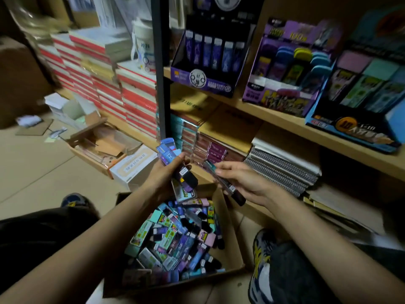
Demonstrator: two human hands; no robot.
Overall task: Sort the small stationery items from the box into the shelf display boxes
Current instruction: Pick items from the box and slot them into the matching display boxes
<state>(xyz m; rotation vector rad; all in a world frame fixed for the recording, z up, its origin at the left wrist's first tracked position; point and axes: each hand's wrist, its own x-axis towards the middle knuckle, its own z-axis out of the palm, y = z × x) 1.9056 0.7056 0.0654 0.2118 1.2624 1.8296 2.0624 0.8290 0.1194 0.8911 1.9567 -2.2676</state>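
Across the right runs the wooden shelf (285,120), its front edge slanting just beyond both hands, with display boxes (282,102) side by side on it. Below the hands the open cardboard box (231,227) sits on the floor, heaped with slim cases (175,238); bare floor lies open to its left. The left hand (164,176) grips a bunch of cases (168,153), slanting upper-left to lower-right. The right hand (241,175) pinches a single case (229,186), likewise slanted, with its dark end lower-right. A narrow gap parts the hands.

Both hands (166,172) (238,174) grip packets above the box (230,227).
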